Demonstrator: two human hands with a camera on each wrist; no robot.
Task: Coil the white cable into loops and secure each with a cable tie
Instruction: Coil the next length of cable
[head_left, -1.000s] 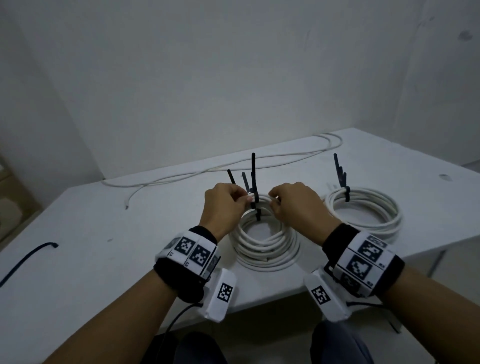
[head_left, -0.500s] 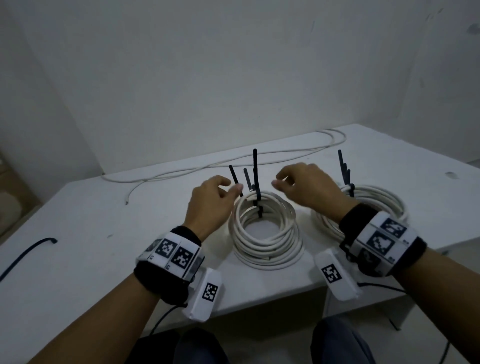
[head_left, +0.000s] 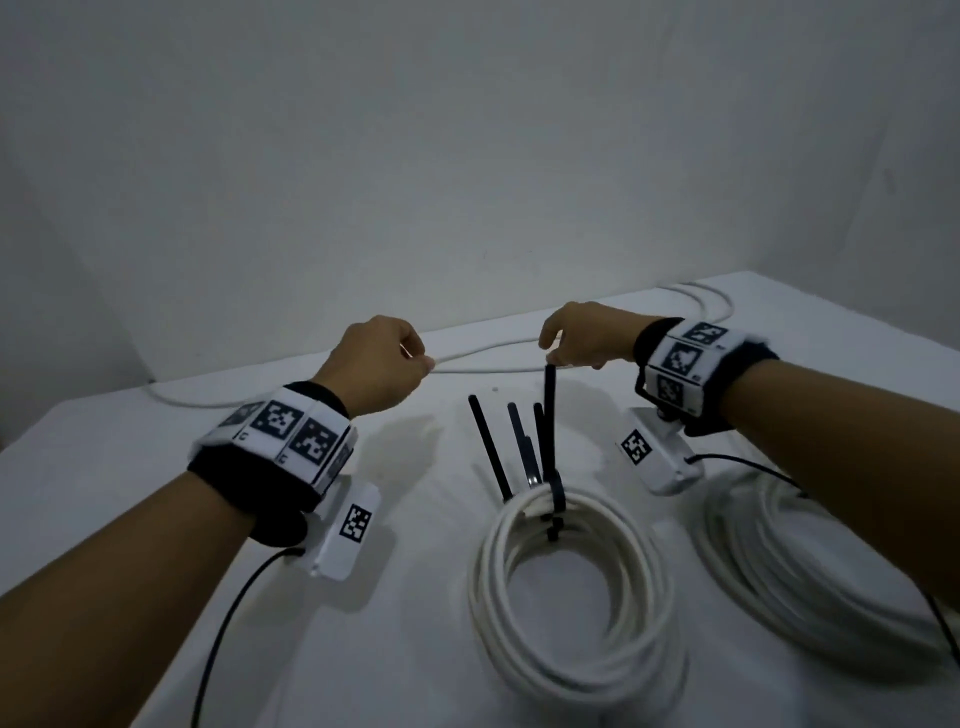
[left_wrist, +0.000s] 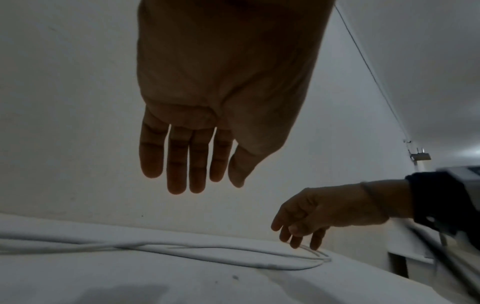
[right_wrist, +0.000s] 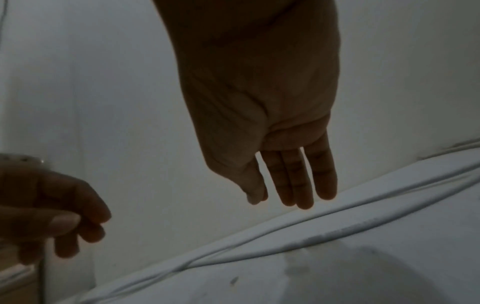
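Left hand (head_left: 382, 364): fingers relaxed, empty | right hand (head_left: 587, 338): fingers loose, apparently empty | both beyond tied coil (head_left: 571, 587), above loose white cable (head_left: 483, 358)

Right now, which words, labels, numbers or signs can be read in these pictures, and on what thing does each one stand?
"C": a small mark, seen twice, on the left wrist band, under its square code markers.
Right wrist band: small marks beside its code markers, too blurred to read.
White camera boxes under the wrists: only code patterns, no words.
Cable coils, cable ties, table: no text.
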